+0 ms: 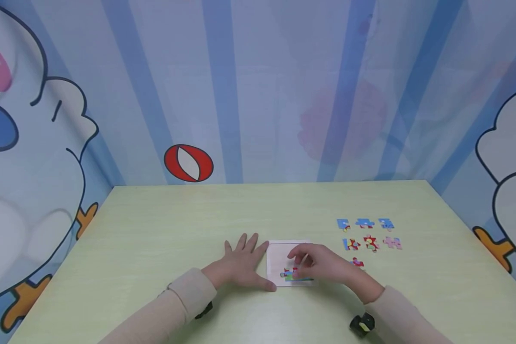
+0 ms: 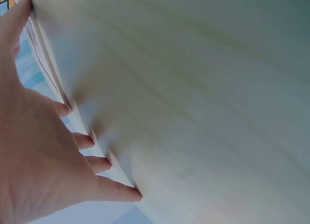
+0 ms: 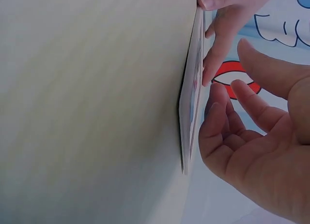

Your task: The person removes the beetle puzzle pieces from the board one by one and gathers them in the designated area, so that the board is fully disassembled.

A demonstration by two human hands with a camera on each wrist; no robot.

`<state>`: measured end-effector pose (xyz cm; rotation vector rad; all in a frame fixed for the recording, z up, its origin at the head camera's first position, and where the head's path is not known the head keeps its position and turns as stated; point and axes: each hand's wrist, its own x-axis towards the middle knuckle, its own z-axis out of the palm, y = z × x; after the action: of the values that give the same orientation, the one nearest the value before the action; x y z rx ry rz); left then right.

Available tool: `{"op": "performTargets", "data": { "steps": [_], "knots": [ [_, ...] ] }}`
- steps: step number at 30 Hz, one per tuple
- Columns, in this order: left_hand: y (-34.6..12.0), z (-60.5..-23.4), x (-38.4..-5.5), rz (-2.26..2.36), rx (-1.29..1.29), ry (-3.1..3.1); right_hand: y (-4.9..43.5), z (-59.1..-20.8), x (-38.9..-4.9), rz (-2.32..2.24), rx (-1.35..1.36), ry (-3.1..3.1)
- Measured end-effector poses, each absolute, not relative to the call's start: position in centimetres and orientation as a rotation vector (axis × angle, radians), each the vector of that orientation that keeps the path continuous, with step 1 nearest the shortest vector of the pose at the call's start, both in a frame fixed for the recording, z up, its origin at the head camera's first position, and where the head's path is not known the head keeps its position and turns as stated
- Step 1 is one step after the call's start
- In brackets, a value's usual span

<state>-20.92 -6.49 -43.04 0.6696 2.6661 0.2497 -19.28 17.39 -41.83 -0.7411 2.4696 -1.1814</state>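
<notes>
A white square puzzle tray [image 1: 277, 255] lies on the table in front of me. Joined puzzle pieces [image 1: 289, 275] with red, blue and green print sit along its near edge, partly covered by my right hand. My left hand [image 1: 242, 267] is spread on the table at the tray's left side, index fingertip and thumb at its corners. Over the tray hovers my right hand [image 1: 322, 263], its fingers loosely bent. In the right wrist view a gap shows between its thumb [image 3: 266, 71] and fingers, with nothing held there.
To the right of the tray, loose puzzle pieces lie in rows: blue ones [image 1: 364, 223] at the back, a red one [image 1: 371, 243] and a pink one [image 1: 392, 242] in the middle. Another piece [image 1: 358, 262] lies beside my right wrist. A printed curtain [image 1: 262, 95] hangs behind the table.
</notes>
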Motion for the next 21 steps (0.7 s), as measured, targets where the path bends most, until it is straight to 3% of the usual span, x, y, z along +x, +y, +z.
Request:
{"op": "performTargets", "data": {
  "steps": [21],
  "knots": [
    [-6.5,-43.1,-21.0,0.262,0.667,2.667,16.0,-42.1,-19.1,-1.0,-0.619,2.562]
  ]
}}
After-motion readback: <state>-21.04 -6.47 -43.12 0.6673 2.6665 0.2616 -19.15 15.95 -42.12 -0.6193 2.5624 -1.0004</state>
